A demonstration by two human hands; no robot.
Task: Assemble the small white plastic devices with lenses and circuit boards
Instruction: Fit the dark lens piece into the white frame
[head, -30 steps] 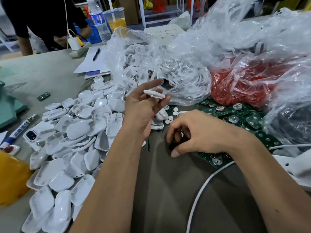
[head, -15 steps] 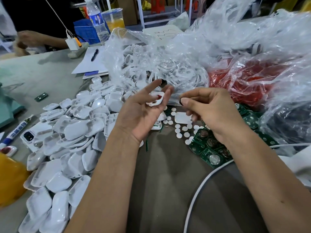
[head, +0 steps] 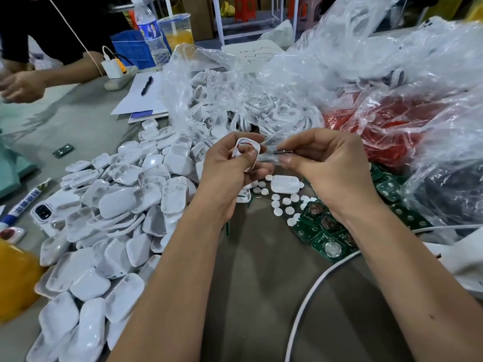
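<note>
My left hand [head: 230,171] holds a small white plastic shell [head: 245,150] upright, with a red ring showing inside it. My right hand [head: 329,168] pinches a thin circuit board [head: 282,152] edge-on, just right of the shell and almost touching it. Both hands hover above the table centre. Below them lie small white round lenses [head: 283,205], one white shell [head: 285,183] and green circuit boards [head: 326,236] with coin cells. A big heap of white shells [head: 117,205] covers the table on the left.
Clear plastic bags [head: 261,95] of white parts and a bag of red parts [head: 392,131] crowd the back and right. A white cable [head: 313,288] curves across the front right. A phone [head: 43,212], a marker [head: 21,205] and a yellow object [head: 15,280] lie left. Another person's arm [head: 39,79] works far left.
My right hand rose from the circuit boards on the table with a board pinched in it and came up to my left hand. My left hand closed around the white shell.
</note>
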